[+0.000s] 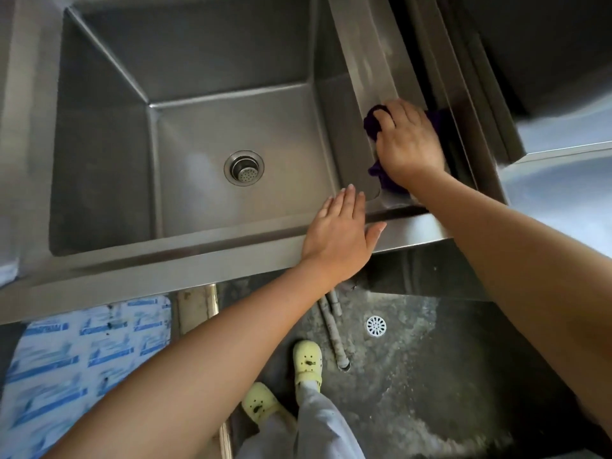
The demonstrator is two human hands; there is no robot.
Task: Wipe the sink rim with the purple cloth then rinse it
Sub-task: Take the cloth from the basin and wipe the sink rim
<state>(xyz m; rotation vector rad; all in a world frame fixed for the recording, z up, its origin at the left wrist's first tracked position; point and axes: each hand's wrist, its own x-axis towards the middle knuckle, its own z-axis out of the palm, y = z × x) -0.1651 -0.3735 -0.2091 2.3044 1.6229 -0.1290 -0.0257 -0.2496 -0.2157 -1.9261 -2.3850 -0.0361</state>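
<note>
A deep stainless steel sink [159, 260] fills the upper left, with a round drain strainer [244, 167] in its floor. The purple cloth [374, 122] lies bunched on the sink's right rim, partly hidden under my right hand [409, 142], which presses down on it with fingers curled over it. My left hand [341, 235] rests flat on the front rim near the right corner, fingers together and pointing into the basin, holding nothing.
More steel surfaces and ledges [470, 94] run to the right of the sink. Below are a wet concrete floor with a white floor drain [376, 325], a grey drain pipe [334, 332], my yellow clogs [308, 361], and blue-printed sheeting [73, 359] at the left.
</note>
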